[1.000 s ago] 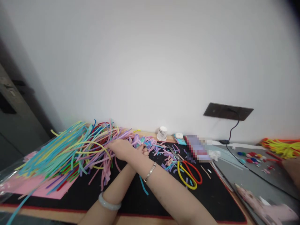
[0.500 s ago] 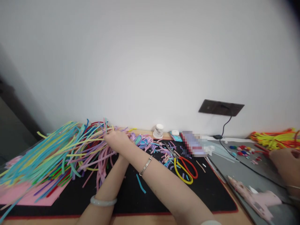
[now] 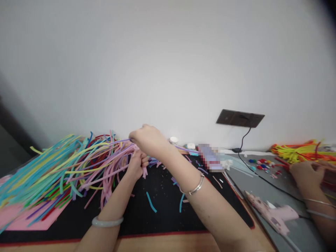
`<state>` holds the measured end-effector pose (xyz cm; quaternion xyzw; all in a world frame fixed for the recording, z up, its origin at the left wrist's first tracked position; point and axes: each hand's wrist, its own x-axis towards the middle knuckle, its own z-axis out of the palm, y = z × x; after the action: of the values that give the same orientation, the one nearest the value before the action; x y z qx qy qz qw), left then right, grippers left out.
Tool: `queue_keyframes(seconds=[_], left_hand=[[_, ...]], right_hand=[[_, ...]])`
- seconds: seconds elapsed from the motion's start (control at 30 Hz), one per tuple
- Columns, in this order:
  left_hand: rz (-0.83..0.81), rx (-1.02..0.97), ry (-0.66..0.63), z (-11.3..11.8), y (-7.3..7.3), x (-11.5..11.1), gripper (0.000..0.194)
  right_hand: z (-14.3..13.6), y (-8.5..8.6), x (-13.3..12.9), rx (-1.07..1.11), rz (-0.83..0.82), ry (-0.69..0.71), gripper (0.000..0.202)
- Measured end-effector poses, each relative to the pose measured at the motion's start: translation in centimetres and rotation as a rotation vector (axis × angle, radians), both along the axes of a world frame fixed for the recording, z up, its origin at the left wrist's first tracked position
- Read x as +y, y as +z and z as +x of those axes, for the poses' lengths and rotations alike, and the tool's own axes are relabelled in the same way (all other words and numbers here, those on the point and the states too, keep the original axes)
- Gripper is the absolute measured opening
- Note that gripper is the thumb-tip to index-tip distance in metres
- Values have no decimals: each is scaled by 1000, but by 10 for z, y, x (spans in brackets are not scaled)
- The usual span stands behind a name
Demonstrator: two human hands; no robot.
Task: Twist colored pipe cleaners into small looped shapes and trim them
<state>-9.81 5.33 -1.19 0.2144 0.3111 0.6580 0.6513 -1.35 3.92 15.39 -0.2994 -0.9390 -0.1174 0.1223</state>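
Observation:
My left hand is closed around a bunch of pink pipe cleaners, their short ends poking out below the fingers. Just above and to the right, my right hand grips a purple pipe cleaner; one end shows right of my wrist and the other runs left toward the pile. Long pastel pipe cleaners in blue, yellow, green, pink and purple lie heaped on the left. Short cut pieces, such as a blue one, are scattered on the black mat. My right forearm covers part of the mat.
Along the wall stand a white cup, a small white case and a blurred-out phone. To the right are a pink glue gun, a black cable and pom-poms. Another person's hand works beside orange and yellow pipe cleaners.
My right hand has moved right and up, drawing the purple pipe cleaner out. My left hand has come into view holding the pink bunch. The scissors are now hidden behind my right forearm.

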Motion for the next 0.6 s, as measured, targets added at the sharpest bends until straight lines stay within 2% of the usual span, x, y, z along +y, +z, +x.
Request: queue_keyframes(seconds=[0.07, 0.13, 0.2, 0.3, 0.43, 0.6], left_hand=[[14, 25, -74, 6, 3, -3, 19], [10, 55, -188, 11, 6, -7, 21], [-5, 82, -293, 14, 9, -12, 30], [-23, 101, -426, 18, 14, -20, 39], [-13, 132, -536, 20, 14, -23, 37], [-54, 207, -622, 23, 10, -26, 46]], right_hand=[[25, 7, -2, 35, -126, -116, 23], [51, 5, -4, 69, -205, -254, 22], [76, -5, -5, 111, -286, -391, 23], [108, -32, -6, 271, -317, -501, 26], [137, -67, -11, 469, -427, -413, 27], [155, -91, -19, 605, -614, -349, 28]])
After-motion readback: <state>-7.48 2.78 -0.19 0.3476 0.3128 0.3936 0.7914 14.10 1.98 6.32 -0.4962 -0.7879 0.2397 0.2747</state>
